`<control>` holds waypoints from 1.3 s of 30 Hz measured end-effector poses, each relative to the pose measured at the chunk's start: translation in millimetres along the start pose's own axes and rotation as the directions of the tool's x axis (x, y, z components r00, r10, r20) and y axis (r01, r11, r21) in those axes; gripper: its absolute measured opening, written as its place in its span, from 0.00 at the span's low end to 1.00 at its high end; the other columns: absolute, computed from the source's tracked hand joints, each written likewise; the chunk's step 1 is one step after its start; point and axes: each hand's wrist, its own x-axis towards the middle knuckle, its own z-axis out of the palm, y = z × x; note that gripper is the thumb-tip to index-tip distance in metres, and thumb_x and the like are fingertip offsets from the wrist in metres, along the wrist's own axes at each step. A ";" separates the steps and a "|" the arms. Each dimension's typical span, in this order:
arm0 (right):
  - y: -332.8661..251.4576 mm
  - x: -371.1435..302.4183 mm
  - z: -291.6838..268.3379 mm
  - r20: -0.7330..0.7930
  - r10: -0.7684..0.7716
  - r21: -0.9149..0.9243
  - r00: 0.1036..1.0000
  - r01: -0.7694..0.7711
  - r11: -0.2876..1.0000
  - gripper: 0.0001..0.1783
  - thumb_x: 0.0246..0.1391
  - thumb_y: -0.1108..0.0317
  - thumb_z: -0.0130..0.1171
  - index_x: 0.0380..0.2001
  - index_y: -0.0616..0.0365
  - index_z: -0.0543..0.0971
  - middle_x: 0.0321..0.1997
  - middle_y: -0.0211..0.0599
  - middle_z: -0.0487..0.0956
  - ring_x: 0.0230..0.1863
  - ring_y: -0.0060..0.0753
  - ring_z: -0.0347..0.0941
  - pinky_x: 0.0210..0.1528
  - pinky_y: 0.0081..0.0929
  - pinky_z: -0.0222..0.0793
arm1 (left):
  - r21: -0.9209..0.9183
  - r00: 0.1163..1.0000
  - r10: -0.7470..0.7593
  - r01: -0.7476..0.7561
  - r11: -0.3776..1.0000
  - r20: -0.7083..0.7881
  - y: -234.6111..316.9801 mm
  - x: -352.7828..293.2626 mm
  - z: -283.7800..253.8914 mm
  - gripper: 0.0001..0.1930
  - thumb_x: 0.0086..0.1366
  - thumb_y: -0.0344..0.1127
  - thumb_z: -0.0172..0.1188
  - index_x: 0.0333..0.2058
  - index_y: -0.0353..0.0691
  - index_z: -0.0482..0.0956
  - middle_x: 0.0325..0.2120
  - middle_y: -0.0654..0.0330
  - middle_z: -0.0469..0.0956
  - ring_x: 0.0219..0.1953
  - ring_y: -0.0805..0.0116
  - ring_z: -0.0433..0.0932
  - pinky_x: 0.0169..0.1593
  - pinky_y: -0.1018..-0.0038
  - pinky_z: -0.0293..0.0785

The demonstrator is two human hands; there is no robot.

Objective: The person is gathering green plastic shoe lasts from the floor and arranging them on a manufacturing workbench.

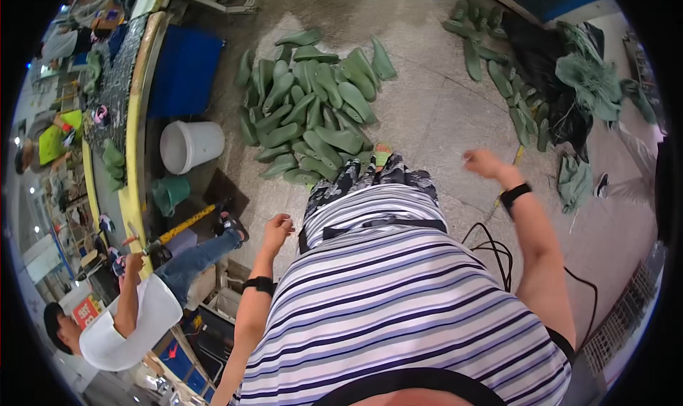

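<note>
Green shoe lasts pile (313,107) lies ahead of the feet. Left hand (276,230) loosely curled, empty; right hand (484,164) blurred, can't tell. Looks between pickups; reaching the pile calls for bending down.

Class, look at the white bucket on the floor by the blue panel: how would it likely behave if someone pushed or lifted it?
The white bucket looks like thin plastic, so probably light and fairly stiff. It seems to lie tilted or on its side; if so, a push may roll it. The smooth floor would likely let it slide.
</note>
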 end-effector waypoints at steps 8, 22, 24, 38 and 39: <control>-40.2 -33.0 47.5 0.185 -0.265 0.208 0.946 0.226 0.952 0.25 0.41 0.58 0.62 0.41 0.63 0.76 0.36 0.47 0.79 0.39 0.39 0.76 0.42 0.32 0.70 | 0.424 0.972 0.230 -0.231 0.876 0.056 -51.1 0.9 -37.5 0.15 0.59 0.40 0.52 0.32 0.30 0.74 0.22 0.57 0.76 0.24 0.71 0.73 0.30 0.75 0.70; -61.1 -55.9 148.4 0.240 -0.059 0.520 0.969 -0.077 0.851 0.11 0.44 0.61 0.53 0.28 0.56 0.77 0.25 0.31 0.76 0.29 0.28 0.71 0.29 0.33 0.69 | 0.147 0.712 0.657 -0.698 0.700 0.248 19.5 231.2 -34.7 0.11 0.54 0.37 0.58 0.27 0.32 0.77 0.20 0.59 0.77 0.25 0.73 0.73 0.30 0.73 0.70; -84.4 -54.2 157.8 0.301 -0.021 0.541 0.953 -0.152 0.827 0.17 0.43 0.61 0.55 0.39 0.52 0.76 0.30 0.30 0.77 0.28 0.28 0.72 0.29 0.31 0.71 | 0.096 0.592 0.764 -0.802 0.589 0.258 45.7 266.4 -9.7 0.11 0.54 0.37 0.58 0.27 0.32 0.77 0.20 0.59 0.77 0.25 0.73 0.73 0.30 0.73 0.70; -182.4 -133.8 369.3 0.214 0.155 0.776 0.965 -0.264 0.572 0.13 0.40 0.63 0.57 0.33 0.53 0.77 0.23 0.24 0.74 0.23 0.22 0.70 0.24 0.27 0.67 | -0.171 0.142 0.894 -0.957 0.234 0.425 -75.3 262.1 27.6 0.11 0.52 0.36 0.60 0.27 0.32 0.77 0.20 0.60 0.77 0.26 0.73 0.73 0.30 0.73 0.70; -208.5 -135.2 382.1 0.166 0.154 0.838 0.974 -0.222 0.498 0.11 0.40 0.64 0.58 0.29 0.54 0.78 0.21 0.21 0.73 0.21 0.19 0.69 0.21 0.25 0.66 | -0.148 0.131 0.876 -0.964 0.222 0.464 -91.6 264.9 1.6 0.11 0.52 0.36 0.60 0.27 0.32 0.77 0.20 0.60 0.77 0.26 0.73 0.73 0.30 0.73 0.70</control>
